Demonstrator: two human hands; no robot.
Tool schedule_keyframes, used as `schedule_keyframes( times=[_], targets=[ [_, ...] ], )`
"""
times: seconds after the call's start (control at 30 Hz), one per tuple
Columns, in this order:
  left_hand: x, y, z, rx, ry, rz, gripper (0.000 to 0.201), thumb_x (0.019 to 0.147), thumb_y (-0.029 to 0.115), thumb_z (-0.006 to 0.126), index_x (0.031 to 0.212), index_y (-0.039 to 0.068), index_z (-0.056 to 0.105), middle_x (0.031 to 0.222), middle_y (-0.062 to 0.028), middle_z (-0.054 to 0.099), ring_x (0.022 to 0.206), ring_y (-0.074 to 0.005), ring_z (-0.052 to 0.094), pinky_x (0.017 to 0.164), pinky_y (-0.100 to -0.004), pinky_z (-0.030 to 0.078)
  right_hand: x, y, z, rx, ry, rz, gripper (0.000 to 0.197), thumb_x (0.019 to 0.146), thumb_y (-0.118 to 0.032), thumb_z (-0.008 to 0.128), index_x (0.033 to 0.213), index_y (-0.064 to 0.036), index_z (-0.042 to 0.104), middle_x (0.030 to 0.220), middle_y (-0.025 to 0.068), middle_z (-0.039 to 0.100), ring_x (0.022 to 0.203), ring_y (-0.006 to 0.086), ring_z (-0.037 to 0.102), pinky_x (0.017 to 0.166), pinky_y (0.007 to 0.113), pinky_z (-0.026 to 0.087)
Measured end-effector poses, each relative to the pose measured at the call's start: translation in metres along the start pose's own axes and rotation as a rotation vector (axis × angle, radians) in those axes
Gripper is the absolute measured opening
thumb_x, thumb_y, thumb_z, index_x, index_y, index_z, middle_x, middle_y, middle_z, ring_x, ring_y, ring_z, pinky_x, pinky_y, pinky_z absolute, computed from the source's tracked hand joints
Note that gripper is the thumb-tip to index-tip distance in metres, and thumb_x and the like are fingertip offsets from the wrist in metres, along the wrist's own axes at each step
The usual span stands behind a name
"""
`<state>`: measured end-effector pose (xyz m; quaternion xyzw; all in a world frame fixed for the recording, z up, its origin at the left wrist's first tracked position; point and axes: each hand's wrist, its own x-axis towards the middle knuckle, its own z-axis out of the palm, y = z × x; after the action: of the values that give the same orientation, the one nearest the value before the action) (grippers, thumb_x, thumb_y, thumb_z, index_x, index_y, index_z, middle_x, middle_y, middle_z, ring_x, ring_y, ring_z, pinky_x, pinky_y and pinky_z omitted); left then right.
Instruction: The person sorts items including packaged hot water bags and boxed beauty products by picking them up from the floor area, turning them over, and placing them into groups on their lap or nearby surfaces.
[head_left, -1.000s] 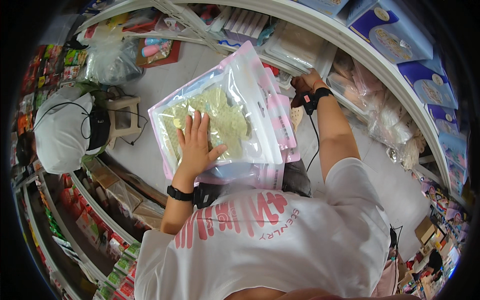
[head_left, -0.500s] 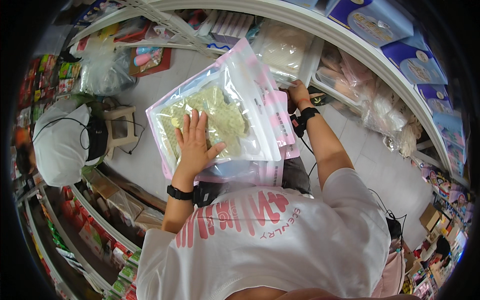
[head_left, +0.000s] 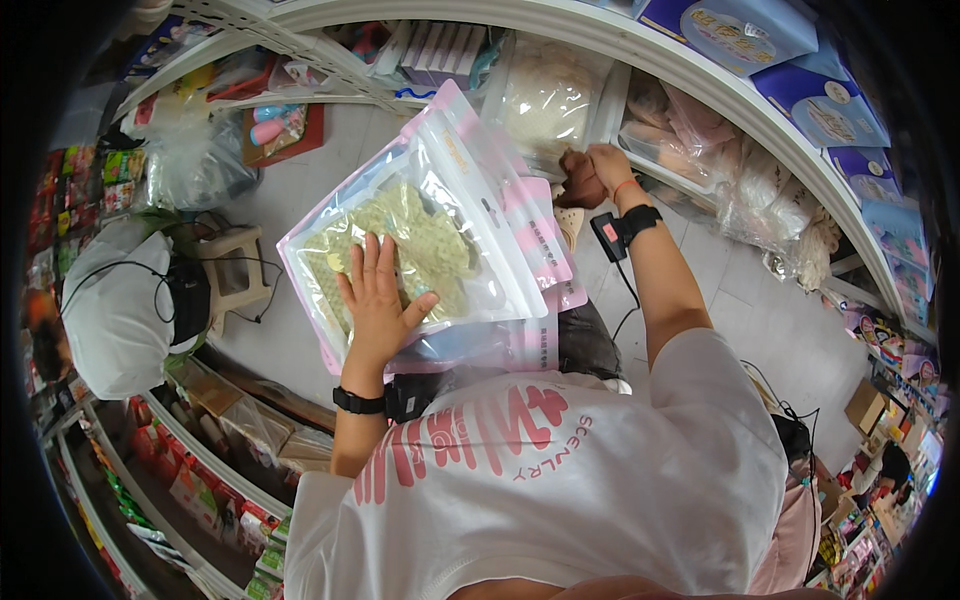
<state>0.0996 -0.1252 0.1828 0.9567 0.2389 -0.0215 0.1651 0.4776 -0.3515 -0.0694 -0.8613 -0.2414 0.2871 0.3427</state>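
Observation:
A clear zip bag (head_left: 475, 275) with pale green textured fabric (head_left: 430, 235) inside lies tilted across my lap. My left hand (head_left: 376, 295) rests flat on its front, fingers stretched out. Under it are more flat bags with pink edges (head_left: 535, 215), fanned out toward the right. Farther out, beside the lower shelf, my right hand (head_left: 610, 170) is closed on a soft, crumpled brown piece of cloth (head_left: 580, 180). What kind of cloth item it is cannot be made out. Black bands sit on both wrists.
Ahead stands a white shelf (head_left: 560, 20) with blue-purple packages on top. Below it are a bin of cream-coloured packs (head_left: 550, 100) and a bin of pinkish packs (head_left: 650, 140). At left are a person in white (head_left: 115, 310), a beige stool (head_left: 235, 265) and a red box (head_left: 290, 140).
My right hand has shifted slightly up and right, and more of the brown cloth shows. The bags have moved a little left in view, with my left hand still flat on top.

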Motion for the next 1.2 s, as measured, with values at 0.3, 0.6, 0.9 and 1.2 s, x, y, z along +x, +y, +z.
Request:
schedule_keyframes(
  times=[0.3, 0.6, 0.9, 1.2],
  targets=[
    [0.004, 0.007, -0.005, 0.006, -0.049, -0.035, 0.096, 0.079, 0.066, 0.058, 0.150, 0.010, 0.024, 0.156, -0.0172, 0.019, 0.144, -0.0372, 0.013, 0.111, -0.0587, 0.001, 0.006, -0.106, -0.006, 0.353, -0.316, 0.365, 0.035, 0.085, -0.022, 0.059, 0.112, 0.0011, 0.060, 0.103, 0.0152, 0.066, 0.084, 0.0268, 0.066, 0.070, 0.038, 0.054],
    [0.006, 0.005, -0.005, 0.019, -0.072, -0.047, 0.099, 0.078, 0.067, 0.057, 0.150, 0.009, 0.023, 0.156, -0.0170, 0.018, 0.144, -0.0372, 0.012, 0.111, -0.0582, 0.000, 0.078, -0.028, 0.043, 1.024, -0.120, 0.763, 0.033, 0.082, -0.029, 0.064, 0.104, -0.0030, 0.065, 0.099, 0.0139, 0.068, 0.081, 0.0265, 0.067, 0.067, 0.041, 0.054],
    [0.011, 0.008, -0.008, 0.018, -0.083, -0.030, 0.099, 0.077, 0.068, 0.058, 0.150, 0.009, 0.023, 0.155, -0.0183, 0.019, 0.144, -0.0379, 0.013, 0.111, -0.0581, 0.000, 0.071, -0.011, 0.044, 0.879, -0.072, 0.645, 0.033, 0.082, -0.028, 0.060, 0.104, -0.0042, 0.067, 0.101, 0.0119, 0.067, 0.085, 0.0255, 0.064, 0.077, 0.032, 0.050],
    [0.013, 0.010, -0.005, 0.028, -0.049, 0.023, 0.098, 0.077, 0.066, 0.060, 0.150, 0.011, 0.023, 0.156, -0.0169, 0.019, 0.143, -0.0390, 0.014, 0.110, -0.0612, 0.003, 0.058, -0.038, 0.024, 0.978, -0.352, 0.470, 0.026, 0.087, -0.026, 0.059, 0.100, -0.0047, 0.067, 0.094, 0.0080, 0.066, 0.081, 0.0211, 0.062, 0.073, 0.029, 0.049]
  ],
)
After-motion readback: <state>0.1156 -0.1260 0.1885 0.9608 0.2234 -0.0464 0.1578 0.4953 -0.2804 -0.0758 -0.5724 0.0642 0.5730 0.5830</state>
